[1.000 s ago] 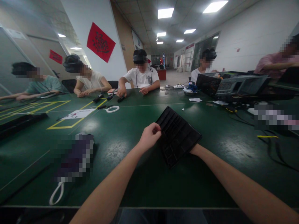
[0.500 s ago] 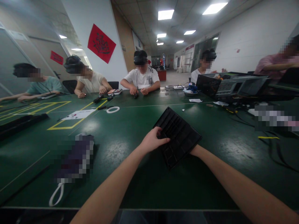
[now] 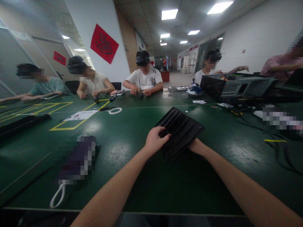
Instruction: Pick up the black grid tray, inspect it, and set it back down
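Note:
A black plastic tray with shallow compartments (image 3: pixel 182 132) is held tilted above the green table, its divided face toward me. My left hand (image 3: pixel 157 139) is at the tray's left side, thumb bent over the compartments and fingers curled at the edge. Whether those fingers also pinch something small inside the tray, I cannot tell. From below and behind, my right hand (image 3: pixel 197 146) supports the tray's right side; its fingers are hidden by the tray.
On the green table (image 3: pixel 113 176) lie a dark pouch with a white strap (image 3: pixel 78 160), a white ring (image 3: pixel 115 111) and a paper sheet (image 3: pixel 80 115). An open computer case (image 3: pixel 236 86) stands back right, cables nearby. Several people sit around the table.
The tray has tipped so its face is seen more flatly, and its lower corner has risen. My right hand shows more beneath it. My left hand stays at the left side.

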Demonstrator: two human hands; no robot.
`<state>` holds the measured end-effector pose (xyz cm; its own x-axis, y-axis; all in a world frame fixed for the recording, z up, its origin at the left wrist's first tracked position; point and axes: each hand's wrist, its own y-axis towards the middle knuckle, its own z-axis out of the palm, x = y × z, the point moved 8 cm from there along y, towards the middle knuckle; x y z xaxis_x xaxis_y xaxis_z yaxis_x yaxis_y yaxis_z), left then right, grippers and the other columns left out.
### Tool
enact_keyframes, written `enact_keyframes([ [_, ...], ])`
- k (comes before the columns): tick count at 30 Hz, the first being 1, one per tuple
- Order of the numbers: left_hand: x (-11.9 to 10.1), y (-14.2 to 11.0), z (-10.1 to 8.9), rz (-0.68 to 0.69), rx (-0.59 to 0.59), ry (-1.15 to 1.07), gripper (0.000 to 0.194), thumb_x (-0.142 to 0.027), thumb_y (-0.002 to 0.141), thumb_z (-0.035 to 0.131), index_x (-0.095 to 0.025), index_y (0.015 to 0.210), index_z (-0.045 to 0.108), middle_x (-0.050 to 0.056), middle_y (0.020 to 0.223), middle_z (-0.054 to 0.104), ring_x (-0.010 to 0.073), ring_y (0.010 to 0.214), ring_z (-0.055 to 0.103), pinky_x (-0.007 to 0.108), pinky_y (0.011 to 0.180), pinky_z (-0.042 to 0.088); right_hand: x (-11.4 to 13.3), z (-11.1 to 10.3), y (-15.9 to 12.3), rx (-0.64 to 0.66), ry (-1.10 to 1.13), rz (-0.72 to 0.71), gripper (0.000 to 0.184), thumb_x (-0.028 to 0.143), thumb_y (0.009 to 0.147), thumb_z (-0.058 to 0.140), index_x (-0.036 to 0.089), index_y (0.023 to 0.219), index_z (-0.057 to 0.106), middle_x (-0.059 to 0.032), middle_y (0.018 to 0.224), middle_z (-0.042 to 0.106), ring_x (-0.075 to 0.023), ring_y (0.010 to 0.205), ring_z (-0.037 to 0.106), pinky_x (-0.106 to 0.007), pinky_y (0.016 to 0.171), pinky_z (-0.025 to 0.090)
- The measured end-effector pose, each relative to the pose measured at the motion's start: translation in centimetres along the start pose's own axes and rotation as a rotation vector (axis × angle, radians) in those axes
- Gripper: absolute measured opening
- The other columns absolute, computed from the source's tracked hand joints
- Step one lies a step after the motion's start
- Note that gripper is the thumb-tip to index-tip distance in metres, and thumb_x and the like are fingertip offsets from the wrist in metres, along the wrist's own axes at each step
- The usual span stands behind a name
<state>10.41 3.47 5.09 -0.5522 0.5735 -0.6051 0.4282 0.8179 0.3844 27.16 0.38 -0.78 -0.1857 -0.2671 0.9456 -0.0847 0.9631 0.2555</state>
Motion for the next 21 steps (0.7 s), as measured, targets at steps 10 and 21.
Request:
enact_keyframes([
  [10,9.2,2.0,-11.0,-0.418,-0.240,0.651,0.050,-0.049,0.076,0.052,-0.012,0.106,0.068,0.015,0.100,0.067,0.0307,0.097,0.058,0.037,0.079,0.046,0.8,-17.1,-2.5,-0.577,-1.027,0.240,0.047,0.030,0.079,0.049,0.013,0.121,0.058,-0.0169,0.114,0.059,-0.0301,0.109,0.052,-0.046,0.098,0.036],
  [21,15.8,0.0,-13.5,-0.825,-0.129,0.743,0.053,-0.049,0.074,0.052,-0.008,0.104,0.068,0.022,0.109,0.063,0.0372,0.106,0.055,0.041,0.079,0.047,-3.1,-21.5,-6.4,-0.639,-1.208,0.760,0.050,0.033,0.081,0.045,0.014,0.126,0.054,-0.0206,0.125,0.050,-0.0369,0.119,0.042,-0.049,0.096,0.033],
])
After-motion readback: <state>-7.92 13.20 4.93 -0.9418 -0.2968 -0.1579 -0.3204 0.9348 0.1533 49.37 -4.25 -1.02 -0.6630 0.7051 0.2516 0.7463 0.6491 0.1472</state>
